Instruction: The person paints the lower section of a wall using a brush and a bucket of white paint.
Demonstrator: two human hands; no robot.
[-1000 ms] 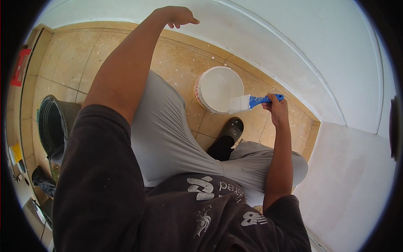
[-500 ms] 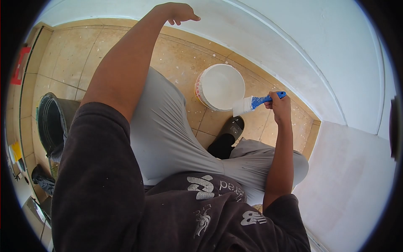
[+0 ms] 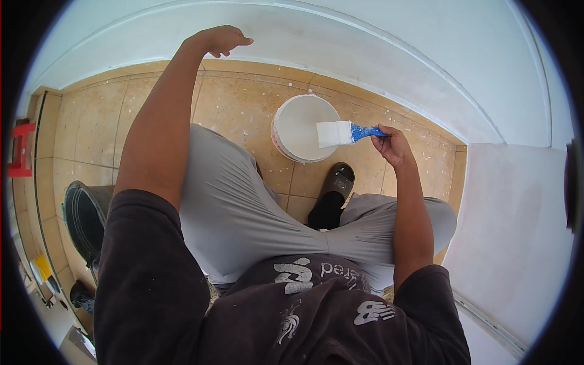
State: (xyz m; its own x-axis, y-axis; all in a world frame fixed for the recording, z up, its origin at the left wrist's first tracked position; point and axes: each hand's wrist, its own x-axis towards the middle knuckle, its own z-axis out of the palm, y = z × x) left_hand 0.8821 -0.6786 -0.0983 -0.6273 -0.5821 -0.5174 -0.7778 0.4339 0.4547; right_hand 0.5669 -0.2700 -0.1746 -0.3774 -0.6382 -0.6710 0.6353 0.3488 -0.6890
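Observation:
In my right hand [image 3: 394, 146] is a paintbrush [image 3: 365, 132], its blue, paint-spotted handle pinched at the end between thumb and fingers. The wide bristles [image 3: 334, 134] are coated white and overlap the right side of a white bucket [image 3: 281, 143] that stands on the floor. Pale paint [image 3: 298, 125] shows inside the bucket. My left hand [image 3: 226, 41] is stretched out far ahead at the low white wall, palm down, empty, with the thumb out and the fingers loosely bent.
A black bucket [image 3: 73, 204] lies tilted at my left, and a red plastic object [image 3: 22, 150] is beyond it. My sandalled foot [image 3: 337, 182] is just below the white bucket. Paint spots dot the tiled floor [image 3: 243, 97]. White walls [image 3: 511, 207] run ahead and to the right.
The paintbrush has moved left and up, from beside the white bucket's lower right edge to over its opening. My left hand sits further left and lower in view, as the view has shifted.

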